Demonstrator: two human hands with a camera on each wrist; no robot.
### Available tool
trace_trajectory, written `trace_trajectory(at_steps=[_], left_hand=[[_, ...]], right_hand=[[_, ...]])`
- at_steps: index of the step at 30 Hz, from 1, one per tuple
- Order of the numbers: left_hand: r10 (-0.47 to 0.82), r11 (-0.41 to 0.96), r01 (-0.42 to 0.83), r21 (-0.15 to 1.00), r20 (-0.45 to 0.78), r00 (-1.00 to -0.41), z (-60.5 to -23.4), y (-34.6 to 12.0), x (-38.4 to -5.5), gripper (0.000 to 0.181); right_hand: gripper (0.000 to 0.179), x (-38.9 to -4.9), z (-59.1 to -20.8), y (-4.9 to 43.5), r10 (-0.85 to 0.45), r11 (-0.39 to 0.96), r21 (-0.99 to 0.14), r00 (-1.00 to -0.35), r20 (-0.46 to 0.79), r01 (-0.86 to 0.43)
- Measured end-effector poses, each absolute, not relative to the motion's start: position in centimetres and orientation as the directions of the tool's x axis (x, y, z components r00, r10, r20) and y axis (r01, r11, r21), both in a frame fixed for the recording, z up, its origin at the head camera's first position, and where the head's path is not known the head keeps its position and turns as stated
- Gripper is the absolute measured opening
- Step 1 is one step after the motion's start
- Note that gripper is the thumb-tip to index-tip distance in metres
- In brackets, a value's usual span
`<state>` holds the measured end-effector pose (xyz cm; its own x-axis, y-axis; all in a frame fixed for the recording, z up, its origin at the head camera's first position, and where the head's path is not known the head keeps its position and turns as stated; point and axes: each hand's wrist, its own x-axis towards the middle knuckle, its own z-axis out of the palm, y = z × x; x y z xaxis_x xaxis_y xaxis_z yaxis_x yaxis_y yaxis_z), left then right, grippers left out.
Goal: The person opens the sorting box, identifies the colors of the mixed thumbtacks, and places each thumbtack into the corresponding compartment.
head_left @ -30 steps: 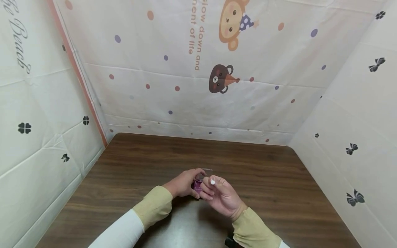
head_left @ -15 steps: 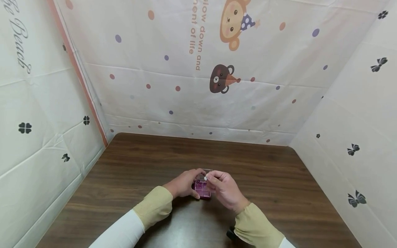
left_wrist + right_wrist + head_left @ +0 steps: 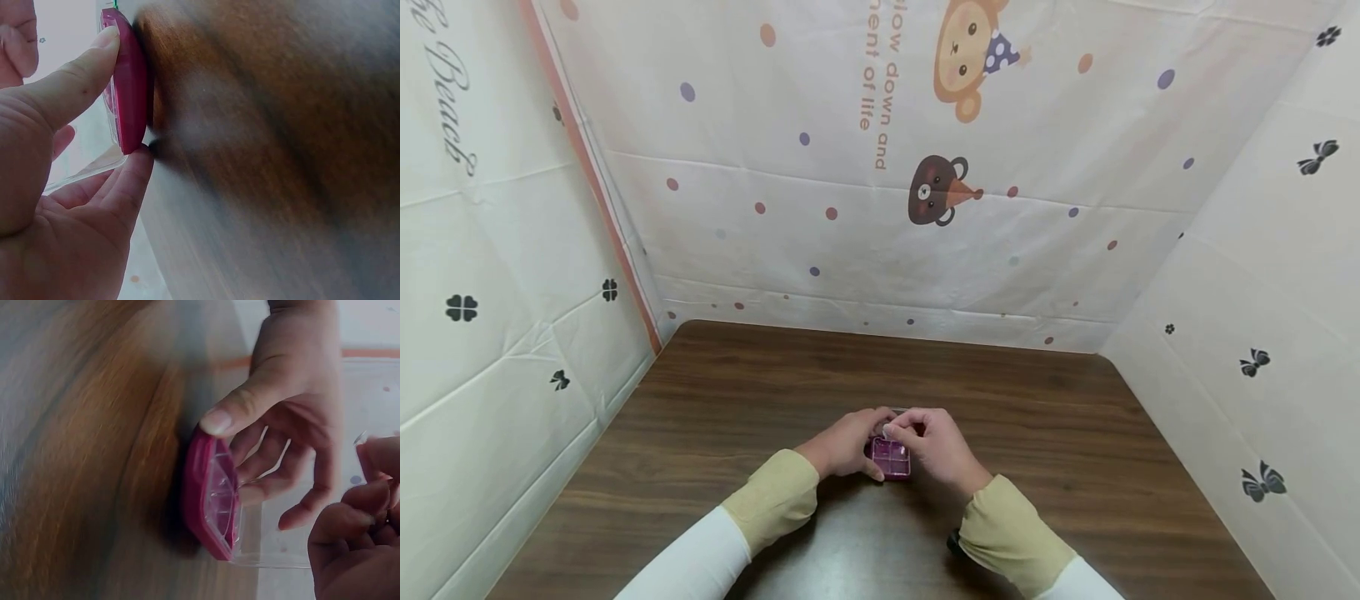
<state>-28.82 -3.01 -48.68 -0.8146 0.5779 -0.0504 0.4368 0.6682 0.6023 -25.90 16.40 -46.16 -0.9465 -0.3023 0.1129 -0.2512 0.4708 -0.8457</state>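
A magenta pill box [image 3: 891, 461] with clear-walled compartments rests on the wooden table, its transparent lid [image 3: 275, 565] raised open. My left hand [image 3: 842, 443] grips the box from the left; in the left wrist view the thumb lies on the near rim of the box [image 3: 132, 94] and other fingers are round its far end. Over the back part of the box, my right hand [image 3: 943, 450] pinches a small round white tablet [image 3: 360, 438] between thumb and forefinger. In the right wrist view the tablet sits beyond the compartments, on the lid side.
The brown wooden table [image 3: 760, 375] reaches back to a patterned cloth wall [image 3: 850, 250], with more cloth on the left and right sides. A small black object [image 3: 953, 542] shows beside the right sleeve.
My right hand has turned over and moved slightly left toward the back of the box, bringing the tablet with it and uncovering the compartments. My left hand keeps its hold.
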Motion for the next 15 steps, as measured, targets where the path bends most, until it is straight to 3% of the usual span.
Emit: trace_trajectory(at_steps=[6,15], left_hand=[[0.586,0.666,0.448,0.596,-0.047,-0.809,-48.7,-3.1,-28.9,0.078],[0.589,0.676,0.464,0.572,-0.043,-0.807,-48.6,-3.1,-28.9,0.076]], right_hand=[[0.013,-26.4,-46.6,15.6,-0.324,0.622,-0.697,-0.928,0.186,-0.357],[0.01,-27.3,-47.8,15.0,-0.457,0.794,-0.321,-0.855,0.246,-0.517]])
